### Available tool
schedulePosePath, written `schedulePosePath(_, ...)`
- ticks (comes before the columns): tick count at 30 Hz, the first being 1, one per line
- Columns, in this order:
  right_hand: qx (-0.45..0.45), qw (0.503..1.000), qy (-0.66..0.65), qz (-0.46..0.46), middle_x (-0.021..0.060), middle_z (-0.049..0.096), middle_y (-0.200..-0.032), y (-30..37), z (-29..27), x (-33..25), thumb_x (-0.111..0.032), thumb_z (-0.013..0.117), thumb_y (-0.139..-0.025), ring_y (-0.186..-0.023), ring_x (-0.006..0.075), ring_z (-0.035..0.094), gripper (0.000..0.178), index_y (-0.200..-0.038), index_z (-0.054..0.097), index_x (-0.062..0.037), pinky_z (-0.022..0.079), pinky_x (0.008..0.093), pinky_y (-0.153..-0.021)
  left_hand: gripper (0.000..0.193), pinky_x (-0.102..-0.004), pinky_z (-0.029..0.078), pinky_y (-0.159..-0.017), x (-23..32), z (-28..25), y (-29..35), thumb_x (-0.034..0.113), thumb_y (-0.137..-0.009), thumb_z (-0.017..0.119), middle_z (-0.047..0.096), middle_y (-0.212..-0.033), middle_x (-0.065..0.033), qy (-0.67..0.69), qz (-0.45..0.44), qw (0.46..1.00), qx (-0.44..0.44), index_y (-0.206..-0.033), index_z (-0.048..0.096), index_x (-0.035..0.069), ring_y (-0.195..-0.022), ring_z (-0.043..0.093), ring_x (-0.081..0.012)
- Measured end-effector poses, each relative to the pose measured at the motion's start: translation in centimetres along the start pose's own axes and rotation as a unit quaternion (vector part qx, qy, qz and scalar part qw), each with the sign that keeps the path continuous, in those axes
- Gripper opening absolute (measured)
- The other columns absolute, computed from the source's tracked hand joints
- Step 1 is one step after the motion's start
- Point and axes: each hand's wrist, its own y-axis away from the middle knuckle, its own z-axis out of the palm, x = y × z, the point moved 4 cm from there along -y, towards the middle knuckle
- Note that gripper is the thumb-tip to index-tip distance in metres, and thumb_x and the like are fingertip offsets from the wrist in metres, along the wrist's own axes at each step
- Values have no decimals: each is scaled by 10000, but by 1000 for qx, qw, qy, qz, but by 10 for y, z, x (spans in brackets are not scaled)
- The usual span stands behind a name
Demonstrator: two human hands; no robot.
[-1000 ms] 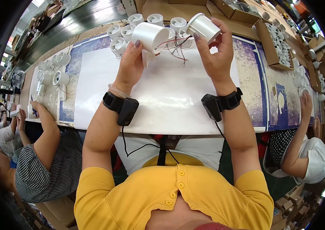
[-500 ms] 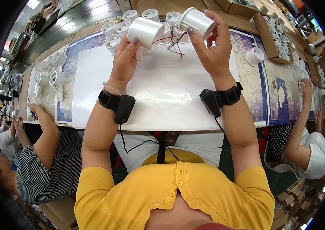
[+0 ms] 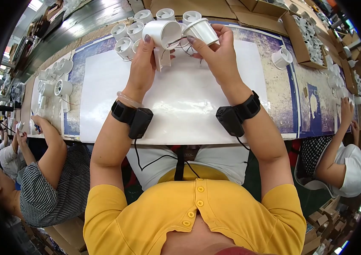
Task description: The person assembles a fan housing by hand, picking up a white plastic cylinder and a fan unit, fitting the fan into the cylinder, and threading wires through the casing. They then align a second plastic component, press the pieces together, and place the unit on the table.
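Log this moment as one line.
left hand: holds white housing | right hand: holds white cup part | wires between them | over white mat

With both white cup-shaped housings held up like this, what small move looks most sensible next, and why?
Probably bring the two parts a little closer and feed the wires into one opening. The left hand holds one white housing with its open end facing right, the right hand holds the other white housing, and thin wires hang loose between them above the white sheet.
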Motion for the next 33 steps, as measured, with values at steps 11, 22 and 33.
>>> schedulePosePath(11, -130, 986, -39, 100, 153, 457, -1237, -7, -6, -3, -186, 621, -803, -1048, 221, 586, 650, -1348, 293, -48, 553, 336, -814, 440, -374, 503, -873, 2, -5, 0, 268, -935, 542, 501, -1202, -115, 19, -16, 998, -55, -1269, 361, 47, -1061, 560, -211)
schedulePosePath(22, -171, 985, 6, -15, 87, 462, -1226, -13, -18, -10, -113, 662, -712, -1078, 196, 546, 691, -1347, 390, -98, 524, 312, -799, 569, -340, 539, -836, 5, -9, -4, 49, -849, 610, 458, -1243, -112, -102, 16, 993, -49, -1331, 308, 23, -1072, 536, -187)
schedulePosePath(33, -97, 887, 340, -296, 103, 474, -1200, 1, -8, -42, -71, 758, -653, -1054, 266, 554, 674, -1255, 469, -156, 514, 345, -801, 491, -299, 568, -753, 9, -3, 0, 12, -868, 553, 487, -1196, -98, -187, 43, 981, -14, -1307, 334, 18, -1024, 554, -165)
